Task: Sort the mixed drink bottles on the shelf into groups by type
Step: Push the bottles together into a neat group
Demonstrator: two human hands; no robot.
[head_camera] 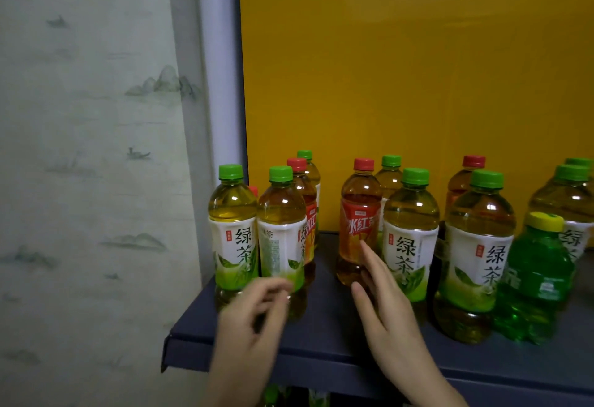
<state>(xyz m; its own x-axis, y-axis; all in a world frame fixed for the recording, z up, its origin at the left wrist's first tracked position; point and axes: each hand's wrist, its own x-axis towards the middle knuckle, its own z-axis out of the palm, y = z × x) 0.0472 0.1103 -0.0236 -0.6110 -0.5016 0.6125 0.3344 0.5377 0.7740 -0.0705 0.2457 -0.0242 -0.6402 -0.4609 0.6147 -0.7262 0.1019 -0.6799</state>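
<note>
— Where is the right hand point(389, 307) on that shelf point(324, 336)?

— At the front, grip spread and fingers straight. One fingertip is against the red tea bottle point(360, 220) standing at its twelve o'clock. It looks set to steer the bottle clear of the greens.

— And the left hand point(250, 320)?

— Its grip is loosely curled, pinching nothing I can see. It hangs just in front of a green tea bottle point(281, 233), at nine o'clock of the red one. I can't tell if it touches.

— How sorted is it?

— Barely. Red and green caps are mixed along the row, and a green soda bottle point(536, 278) stands at three o'clock.
</note>
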